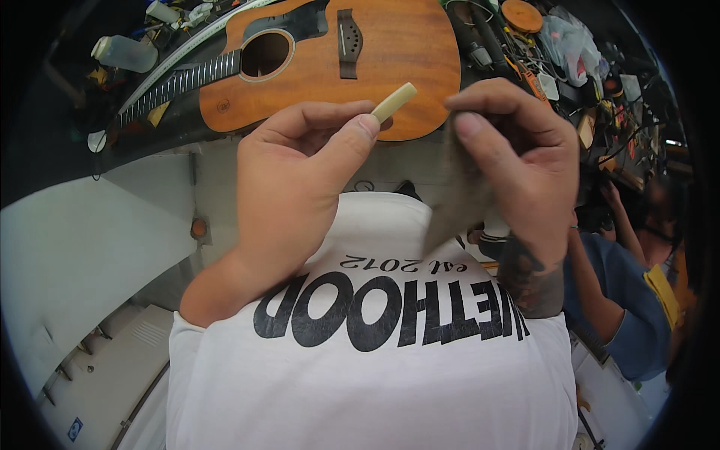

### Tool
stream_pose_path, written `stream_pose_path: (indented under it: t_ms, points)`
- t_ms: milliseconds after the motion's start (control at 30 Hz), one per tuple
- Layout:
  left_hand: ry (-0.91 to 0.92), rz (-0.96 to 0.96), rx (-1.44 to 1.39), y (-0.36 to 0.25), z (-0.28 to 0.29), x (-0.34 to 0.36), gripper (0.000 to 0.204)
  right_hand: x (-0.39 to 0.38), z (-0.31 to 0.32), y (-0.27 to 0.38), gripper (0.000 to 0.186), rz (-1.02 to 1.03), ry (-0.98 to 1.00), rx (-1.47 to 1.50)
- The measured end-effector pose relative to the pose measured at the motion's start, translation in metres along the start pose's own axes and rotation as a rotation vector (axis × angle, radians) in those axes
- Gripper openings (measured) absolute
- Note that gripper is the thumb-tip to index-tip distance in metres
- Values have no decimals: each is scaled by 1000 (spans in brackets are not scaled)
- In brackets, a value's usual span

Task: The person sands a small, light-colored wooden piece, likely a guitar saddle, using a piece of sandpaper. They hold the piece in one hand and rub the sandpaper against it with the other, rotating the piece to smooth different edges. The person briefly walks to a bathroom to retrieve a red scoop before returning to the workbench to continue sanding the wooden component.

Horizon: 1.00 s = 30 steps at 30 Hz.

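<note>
While the left hand (pixel 296 169) pinches a strip (pixel 395 102), the right hand (pixel 529 157) grips grey sheeting (pixel 459 201).

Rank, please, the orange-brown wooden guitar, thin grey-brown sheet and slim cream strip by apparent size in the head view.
1. Orange-brown wooden guitar
2. Grey-brown sheet, blurred, partly hidden
3. Cream strip, partly covered

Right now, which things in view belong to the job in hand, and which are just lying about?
Job in hand:
pale strip, pinched in the left hand
grey-brown sheet, blurred, held in the right hand
guitar, probably, lying just beyond the hands

Apparently just lying about:
translucent bottle
plastic bag
round orange-brown object
</note>
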<state>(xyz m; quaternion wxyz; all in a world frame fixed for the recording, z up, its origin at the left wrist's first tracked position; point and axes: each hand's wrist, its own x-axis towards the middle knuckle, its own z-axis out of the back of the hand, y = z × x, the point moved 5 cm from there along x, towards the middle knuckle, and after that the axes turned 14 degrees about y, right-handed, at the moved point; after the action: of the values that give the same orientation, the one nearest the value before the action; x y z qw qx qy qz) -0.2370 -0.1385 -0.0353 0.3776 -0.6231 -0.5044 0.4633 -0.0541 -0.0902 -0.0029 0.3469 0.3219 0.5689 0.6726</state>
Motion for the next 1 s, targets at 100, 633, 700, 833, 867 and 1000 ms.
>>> stream_pose_path:
  t_ms: [100, 633, 700, 833, 867, 1000]
  points:
    - [27, -53, -14, -1, -4, 0, 20, 4, -18, -7, 19, 150, -102, 23]
    - [99, -509, 475, -14, -22, -19, 21, -4, -18, -10, 40, 211, -259, 31]
    - [96, -512, 503, -15, -22, -21, 21, -5, -18, -7, 41, 228, -239, 32]
    - [108, -492, 466, -14, -19, -23, 20, -5, -18, -5, 42, 240, -173, -49]
    - [101, -485, 449, -12, -17, -23, 20, -4, -18, -5, 42, 227, -157, -48]
    - [107, -474, 432, -12, -17, -22, 19, -3, -16, -5, 42, 203, -171, 51]
